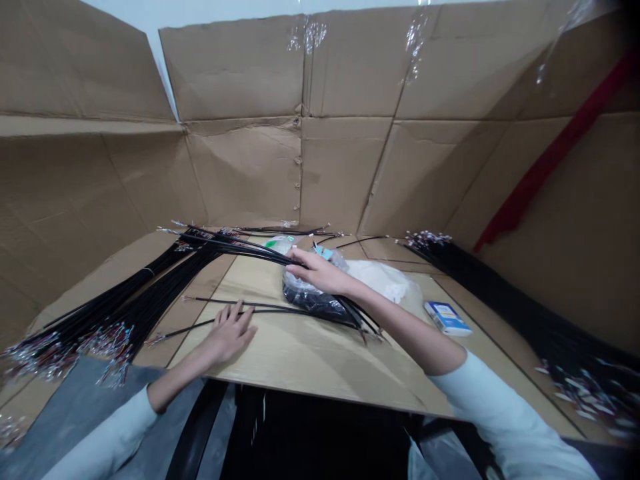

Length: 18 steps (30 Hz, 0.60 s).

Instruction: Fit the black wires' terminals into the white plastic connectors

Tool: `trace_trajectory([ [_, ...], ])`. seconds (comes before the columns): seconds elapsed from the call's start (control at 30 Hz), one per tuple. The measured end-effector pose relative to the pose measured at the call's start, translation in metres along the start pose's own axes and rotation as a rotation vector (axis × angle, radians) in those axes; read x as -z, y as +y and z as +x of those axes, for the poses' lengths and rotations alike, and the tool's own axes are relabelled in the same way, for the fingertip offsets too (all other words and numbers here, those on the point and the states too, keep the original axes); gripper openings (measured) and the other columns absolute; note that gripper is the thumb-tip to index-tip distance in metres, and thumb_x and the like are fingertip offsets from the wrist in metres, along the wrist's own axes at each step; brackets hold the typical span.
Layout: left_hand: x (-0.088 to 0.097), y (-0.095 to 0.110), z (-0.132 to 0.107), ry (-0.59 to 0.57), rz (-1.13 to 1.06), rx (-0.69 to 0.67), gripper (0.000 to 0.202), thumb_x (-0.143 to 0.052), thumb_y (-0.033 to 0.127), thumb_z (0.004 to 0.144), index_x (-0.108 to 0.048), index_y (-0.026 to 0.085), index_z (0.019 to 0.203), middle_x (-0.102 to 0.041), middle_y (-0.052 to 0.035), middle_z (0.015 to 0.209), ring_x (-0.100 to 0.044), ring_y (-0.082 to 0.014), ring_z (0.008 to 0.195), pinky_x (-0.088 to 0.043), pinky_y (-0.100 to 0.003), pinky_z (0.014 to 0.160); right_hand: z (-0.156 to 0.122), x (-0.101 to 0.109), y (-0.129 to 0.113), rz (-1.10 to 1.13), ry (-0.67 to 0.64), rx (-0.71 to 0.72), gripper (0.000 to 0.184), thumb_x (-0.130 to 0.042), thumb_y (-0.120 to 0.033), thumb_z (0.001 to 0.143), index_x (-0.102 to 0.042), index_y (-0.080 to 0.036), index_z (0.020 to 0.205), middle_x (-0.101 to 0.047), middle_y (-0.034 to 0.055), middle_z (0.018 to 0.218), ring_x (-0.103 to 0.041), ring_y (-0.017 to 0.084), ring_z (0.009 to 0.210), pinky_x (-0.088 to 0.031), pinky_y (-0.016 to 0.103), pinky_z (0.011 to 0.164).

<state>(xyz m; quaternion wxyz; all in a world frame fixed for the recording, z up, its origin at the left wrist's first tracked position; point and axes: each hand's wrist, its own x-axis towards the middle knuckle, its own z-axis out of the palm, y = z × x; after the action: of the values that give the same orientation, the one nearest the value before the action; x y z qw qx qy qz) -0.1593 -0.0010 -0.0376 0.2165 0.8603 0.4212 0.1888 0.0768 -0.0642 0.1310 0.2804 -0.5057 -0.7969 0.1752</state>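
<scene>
My right hand (pixel 320 273) is closed around a few black cables (pixel 245 247), lifted above the cardboard-covered table (pixel 300 363). Their far ends, with bare wires, point to the left, and the other ends hang down right of the wrist. My left hand (pixel 231 337) lies palm down with fingers spread, touching a couple of loose black cables (pixel 285 309) on the table. Under and behind my right hand sits a clear plastic bag (pixel 305 293) with dark contents, partly hidden by the hand.
Thick bundles of black cables (pixel 167 287) lie at the left, and another large bundle (pixel 490 300) lies along the right wall. A blue and white box (pixel 447 318) rests right of my forearm, near white plastic (pixel 385 280). Cardboard walls (pixel 345 160) enclose the table; a red strip (pixel 550 153) hangs at right.
</scene>
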Motion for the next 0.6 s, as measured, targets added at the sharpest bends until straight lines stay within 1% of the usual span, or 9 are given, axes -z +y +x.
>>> trace_trajectory([
  [0.07, -0.006, 0.001, -0.003, -0.028, 0.101, 0.029, 0.058, -0.044, 0.050, 0.080, -0.043, 0.023, 0.132, -0.019, -0.0128, 0.146, -0.002, -0.0397, 0.133, -0.007, -0.058, 0.103, -0.003, 0.001, 0.002, 0.007, -0.039, -0.026, 0.011, -0.038, -0.026, 0.089, -0.043, -0.016, 0.091, -0.047, -0.0023, 0.066, -0.043, 0.011, 0.062, -0.033, 0.024, 0.063],
  [0.13, -0.006, 0.001, -0.004, -0.055, 0.130, 0.019, 0.059, -0.042, 0.050, 0.082, -0.040, 0.023, 0.134, -0.016, -0.0127, 0.146, 0.004, -0.0400, 0.133, -0.006, -0.059, 0.102, -0.006, 0.004, 0.003, -0.025, -0.076, -0.051, 0.012, -0.038, -0.026, 0.089, -0.044, -0.016, 0.091, -0.045, -0.0034, 0.062, -0.042, 0.010, 0.059, -0.032, 0.024, 0.061],
  [0.23, -0.004, -0.001, -0.004, -0.076, 0.118, -0.007, 0.059, -0.042, 0.050, 0.082, -0.039, 0.023, 0.134, -0.016, -0.0141, 0.146, 0.003, -0.0397, 0.133, -0.006, -0.059, 0.102, -0.011, 0.014, 0.002, -0.082, -0.070, -0.091, 0.011, -0.044, -0.024, 0.086, -0.049, -0.014, 0.086, -0.047, -0.0015, 0.065, -0.042, 0.010, 0.062, -0.031, 0.023, 0.061],
  [0.3, -0.003, -0.001, -0.004, -0.077, 0.130, -0.005, 0.059, -0.040, 0.051, 0.083, -0.039, 0.022, 0.135, -0.015, -0.0140, 0.147, 0.003, -0.0391, 0.133, -0.006, -0.059, 0.103, -0.015, 0.022, 0.002, -0.083, -0.064, -0.127, 0.012, -0.046, -0.023, 0.084, -0.053, -0.013, 0.086, -0.050, 0.0001, 0.069, -0.044, 0.011, 0.064, -0.032, 0.023, 0.061],
  [0.4, -0.003, 0.000, -0.003, -0.040, 0.162, -0.019, 0.059, -0.038, 0.052, 0.084, -0.040, 0.021, 0.134, -0.011, -0.0117, 0.148, 0.002, -0.0380, 0.134, -0.005, -0.057, 0.104, -0.020, 0.027, 0.004, -0.075, -0.050, -0.174, 0.014, -0.048, -0.023, 0.083, -0.056, -0.012, 0.088, -0.052, 0.0006, 0.070, -0.044, 0.011, 0.063, -0.032, 0.023, 0.061],
  [0.5, -0.001, 0.010, -0.005, 0.027, 0.144, -0.072, 0.058, -0.040, 0.049, 0.084, -0.043, 0.018, 0.132, -0.014, -0.0116, 0.147, -0.003, -0.0365, 0.135, -0.008, -0.055, 0.106, -0.020, 0.021, 0.009, -0.094, -0.020, -0.157, 0.016, -0.049, -0.024, 0.083, -0.057, -0.012, 0.088, -0.053, 0.0005, 0.069, -0.045, 0.011, 0.063, -0.032, 0.022, 0.061],
  [0.53, 0.000, 0.017, -0.006, 0.028, 0.115, -0.105, 0.057, -0.041, 0.047, 0.084, -0.043, 0.016, 0.132, -0.018, -0.0124, 0.146, -0.008, -0.0349, 0.135, -0.010, -0.053, 0.107, -0.019, 0.016, 0.010, -0.106, -0.013, -0.137, 0.016, -0.049, -0.025, 0.083, -0.058, -0.012, 0.089, -0.054, 0.0009, 0.069, -0.045, 0.011, 0.063, -0.032, 0.022, 0.062],
  [0.6, 0.003, 0.034, -0.009, -0.024, 0.011, -0.207, 0.053, -0.041, 0.041, 0.085, -0.044, 0.016, 0.131, -0.031, -0.0125, 0.141, -0.022, -0.0299, 0.132, -0.015, -0.046, 0.108, -0.014, 0.006, 0.012, -0.132, -0.014, -0.099, 0.018, -0.048, -0.025, 0.084, -0.059, -0.012, 0.091, -0.056, 0.0019, 0.072, -0.047, 0.012, 0.065, -0.032, 0.023, 0.063],
])
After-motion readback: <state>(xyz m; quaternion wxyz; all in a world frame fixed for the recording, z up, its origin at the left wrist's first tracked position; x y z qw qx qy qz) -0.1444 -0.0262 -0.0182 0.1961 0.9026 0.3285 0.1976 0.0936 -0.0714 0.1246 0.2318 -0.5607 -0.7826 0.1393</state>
